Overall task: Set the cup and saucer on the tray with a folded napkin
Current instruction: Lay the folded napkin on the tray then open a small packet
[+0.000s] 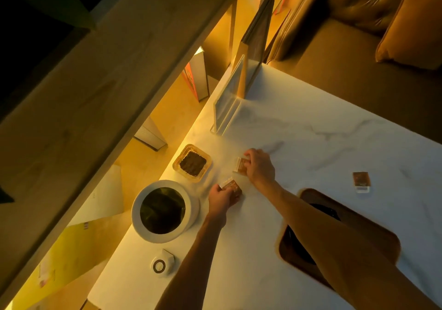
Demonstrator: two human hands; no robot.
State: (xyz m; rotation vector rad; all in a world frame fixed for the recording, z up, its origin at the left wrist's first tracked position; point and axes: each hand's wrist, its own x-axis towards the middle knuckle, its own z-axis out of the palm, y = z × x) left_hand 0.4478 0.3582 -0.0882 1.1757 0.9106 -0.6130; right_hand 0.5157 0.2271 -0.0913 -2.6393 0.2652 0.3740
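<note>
A dark wooden tray (380,235) lies on the white marble table (311,123) at the lower right, largely hidden under my right forearm; something dark lies in it, which I cannot identify. My left hand (221,198) grips a small brown packet (230,186) on the table. A little farther away, my right hand (259,166) holds a second small brown packet (241,165). I see no cup, saucer or napkin.
A third brown packet (361,180) lies alone at the right. A white round pot (163,210) with a dark inside, a square glass dish (192,163) with dark contents and a small white ringed object (162,263) stand along the left edge. An acrylic stand (227,99) is at the back.
</note>
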